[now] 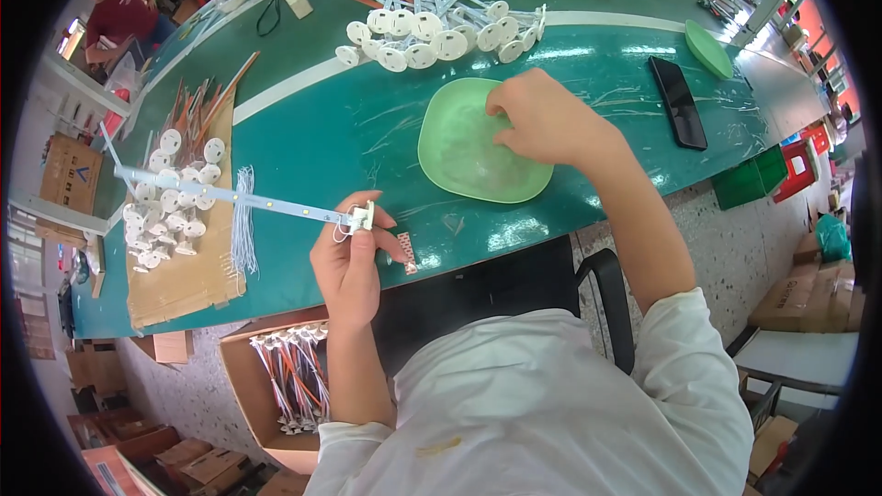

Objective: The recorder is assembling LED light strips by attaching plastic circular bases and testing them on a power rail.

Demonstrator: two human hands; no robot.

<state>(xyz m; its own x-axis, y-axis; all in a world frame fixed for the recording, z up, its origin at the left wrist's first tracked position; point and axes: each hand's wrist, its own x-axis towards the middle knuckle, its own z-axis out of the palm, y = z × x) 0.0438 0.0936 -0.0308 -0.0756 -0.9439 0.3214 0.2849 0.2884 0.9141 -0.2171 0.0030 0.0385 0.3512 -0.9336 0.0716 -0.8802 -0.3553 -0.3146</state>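
My left hand (352, 271) grips a white round lamp base (361, 218) between thumb and fingers, in front of me at the table's near edge. From it a long pale LED strip (266, 205) reaches out to the left, and a thin white wire loops beside the base. My right hand (547, 119) is over a shallow light green bowl (450, 152), with its fingers bent and a gap between thumb and forefinger. Small whitish contents show in the bowl, too blurred to name. Near my left fingers lies a small strip with a red-and-white pattern (407, 253).
Assembled lamp pieces are piled at the far side (413, 37) and on cardboard (179, 289) at left, beside a bundle of white wires (244, 230). A black phone (678, 103) and a green lid (707, 50) lie right. A box of lamp pieces (262, 404) stands below.
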